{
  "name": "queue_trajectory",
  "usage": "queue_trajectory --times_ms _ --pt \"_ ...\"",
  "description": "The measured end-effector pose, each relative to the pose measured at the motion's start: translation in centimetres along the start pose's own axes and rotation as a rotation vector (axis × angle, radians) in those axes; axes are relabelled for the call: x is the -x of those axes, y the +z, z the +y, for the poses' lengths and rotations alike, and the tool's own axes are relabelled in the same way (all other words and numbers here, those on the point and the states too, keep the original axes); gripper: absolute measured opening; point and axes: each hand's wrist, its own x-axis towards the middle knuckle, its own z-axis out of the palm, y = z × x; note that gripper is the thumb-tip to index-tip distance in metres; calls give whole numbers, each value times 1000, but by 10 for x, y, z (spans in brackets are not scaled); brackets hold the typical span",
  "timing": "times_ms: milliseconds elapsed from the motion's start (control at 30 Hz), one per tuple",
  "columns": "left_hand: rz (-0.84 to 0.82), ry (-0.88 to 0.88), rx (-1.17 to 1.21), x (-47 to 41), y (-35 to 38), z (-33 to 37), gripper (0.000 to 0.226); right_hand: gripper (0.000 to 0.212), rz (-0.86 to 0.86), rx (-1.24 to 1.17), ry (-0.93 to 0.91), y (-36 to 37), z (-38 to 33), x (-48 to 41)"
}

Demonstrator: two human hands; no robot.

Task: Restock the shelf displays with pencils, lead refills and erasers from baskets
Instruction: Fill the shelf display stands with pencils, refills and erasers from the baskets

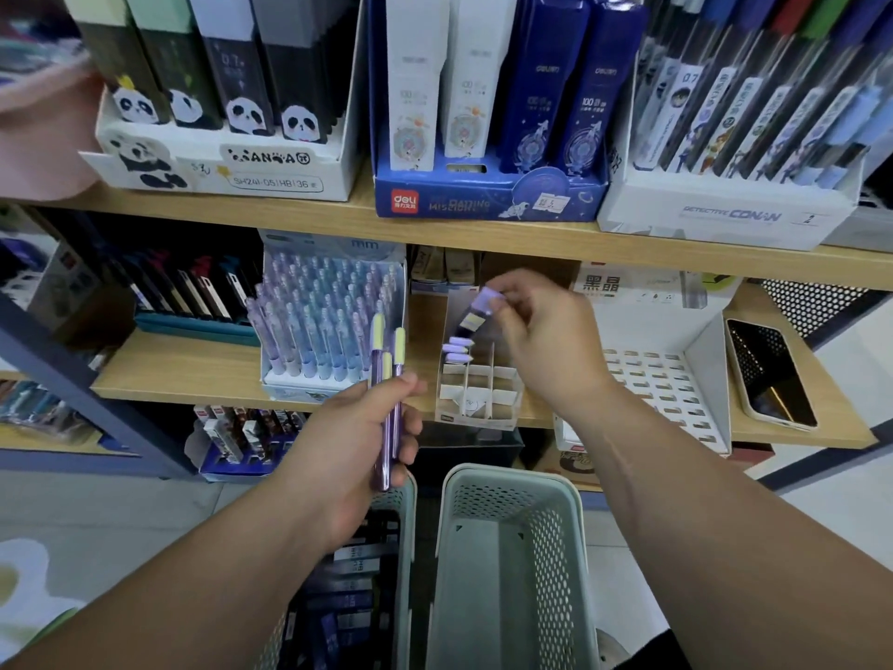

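Bright even light; edges bowed; left margin blurred, perhaps motion.

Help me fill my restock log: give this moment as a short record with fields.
Left hand: grips several purple pencils, yellow caps up
Right hand: pinches one purple pencil above the divided display box
Box contents: a few stocked pencils in its back cells
Left basket: holds dark packs
Phone: lies flat on the shelf, right end

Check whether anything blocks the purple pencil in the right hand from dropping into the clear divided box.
Nothing visible does. The right hand holds the purple pencil over the clear divided box, whose front slots lie empty.
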Motion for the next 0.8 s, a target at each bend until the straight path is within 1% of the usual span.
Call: queue_trajectory --times_ms 100,300,500,600,667,700,733,800 --pt "2 -12 -7 -1 -6 1 28 12 -89 16 14 14 4 -7" --pt "17 -19 -16 -2 -12 3 30 20 -243 70 39 26 1 -9" --pt "-2 -40 17 -2 -11 5 29 28 -208 126 58 26 2 -7" --pt "-23 -41 53 -1 -8 8 29 28 -113 94 69 15 -3 -6" --pt "-39 -28 67 0 -5 9 28 24 -51 27 91 6 -11 -6" --pt "-47 -19 60 0 -3 9 26 20 -55 -55 115 2 -16 -4" --pt "-55 -8 46 1 -1 10 25 16 -93 -176 153 -2 -22 -1" --pt "-73 17 0 3 4 9 24 13 -251 -453 263 -7 -35 9"
